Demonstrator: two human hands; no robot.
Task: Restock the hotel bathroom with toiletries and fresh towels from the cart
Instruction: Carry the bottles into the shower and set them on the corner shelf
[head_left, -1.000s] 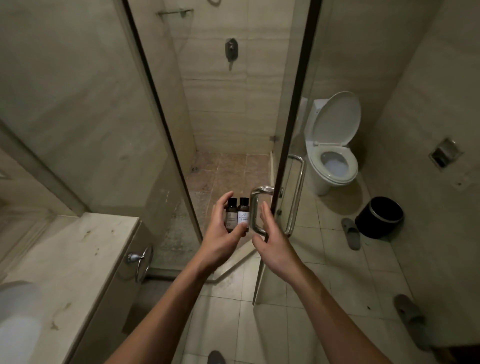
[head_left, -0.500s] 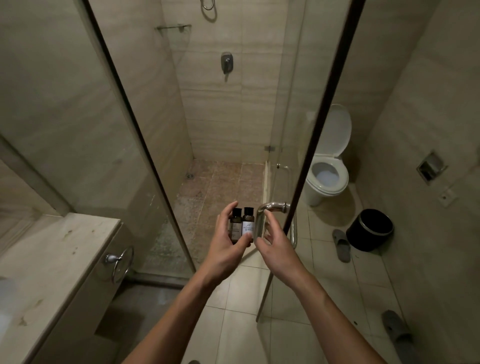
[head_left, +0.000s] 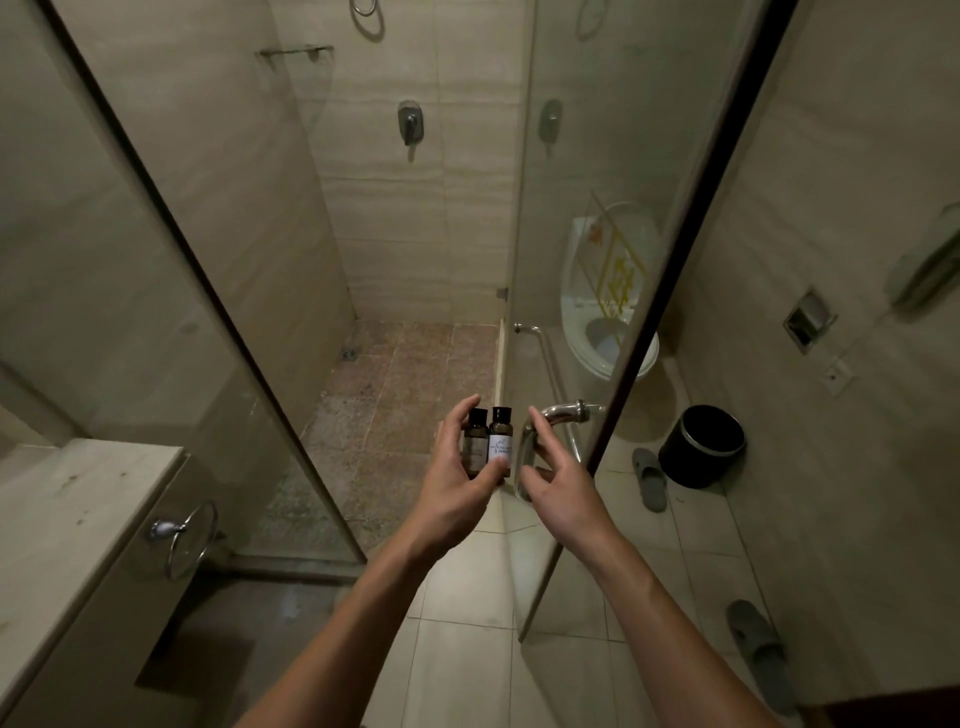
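Starting at the left, a pale stone counter (head_left: 78, 519) is running along the wall with a chrome towel ring (head_left: 187, 538) hanging from its side. A fixed glass panel (head_left: 156, 260) is closing off that flank of the shower. High in the stall's corner a small glass shelf (head_left: 296, 51) is jutting from the tiles, and I am judging it the likely home for the toiletries.

The left hand (head_left: 452, 488) is pinching two small dark bottles (head_left: 491, 441) upright and side by side, thumb across the labels and fingers behind. It is holding them out in the doorway above the shower floor (head_left: 395, 395). Just beside them the right hand (head_left: 563, 488) is resting at the chrome door handle (head_left: 563, 413), its fingers parted and loose rather than clenched round the bar. The glass door (head_left: 639, 260) is standing swung outward, with the toilet (head_left: 608, 332) showing through it. A black bin (head_left: 701, 447) and a grey slipper (head_left: 649, 480) are sitting on the tiles beyond.

The step is calling for the right hand to be steadying the door wide, so its edge is not drifting back onto the reaching arm. Two bottles in one pinch are risking a slip, so the reach up to the shelf is wanting a slow lift. Each bottle is best being set down singly, label outward.
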